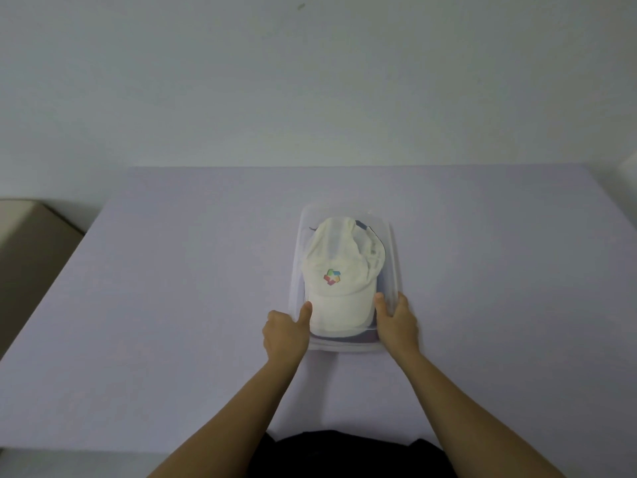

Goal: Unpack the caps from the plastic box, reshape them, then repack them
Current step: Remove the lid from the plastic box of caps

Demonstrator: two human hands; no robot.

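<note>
A clear plastic box (393, 257) stands on the lavender table, a little right of centre. Inside it a white cap (339, 270) with a multicoloured logo lies on top, its brim toward me. A dark cap (348, 338) shows beneath it at the near end and at the far right edge. My left hand (284, 331) grips the box's near left corner, thumb over the rim. My right hand (396, 320) grips the near right corner, thumb inside the rim beside the white brim.
The lavender table (172, 288) spreads wide on both sides of the box and ends at a white wall behind. A beige piece of furniture (31, 236) stands lower at the left, past the table's edge.
</note>
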